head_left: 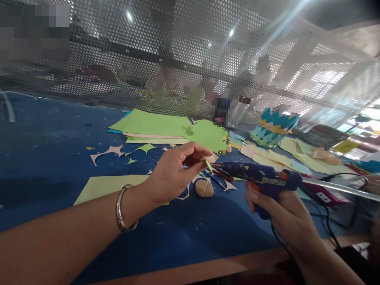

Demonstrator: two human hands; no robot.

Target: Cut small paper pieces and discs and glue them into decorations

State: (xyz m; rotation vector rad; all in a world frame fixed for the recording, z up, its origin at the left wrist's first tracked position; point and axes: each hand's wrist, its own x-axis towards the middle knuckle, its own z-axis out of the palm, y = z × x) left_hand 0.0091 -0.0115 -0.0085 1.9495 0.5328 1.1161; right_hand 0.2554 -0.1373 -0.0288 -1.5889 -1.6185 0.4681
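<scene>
My right hand [279, 206] is wrapped round a blue glue gun [261, 174], fingers at its orange trigger, with a long clear glue stick [335, 186] running out of its back. The gun's nozzle points left, right at my left hand [181, 170]. Between thumb and fingertips, that hand pinches a small green paper piece [209, 165], close to or touching the nozzle tip. Just below lies a round tan stone-like object [204, 188]. Partly behind the nozzle, dark red-handled scissors [222, 174] rest among paper scraps.
Green paper sheets [157, 122] are stacked at the back, near cut paper scraps [109, 152]. A pale sheet [101, 186] lies under my left forearm. At back right stand a clear bottle [240, 113] and a teal paper crown [271, 128]. Cables and a pink box [325, 192] sit right. Perforated metal mesh [148, 51] borders the table.
</scene>
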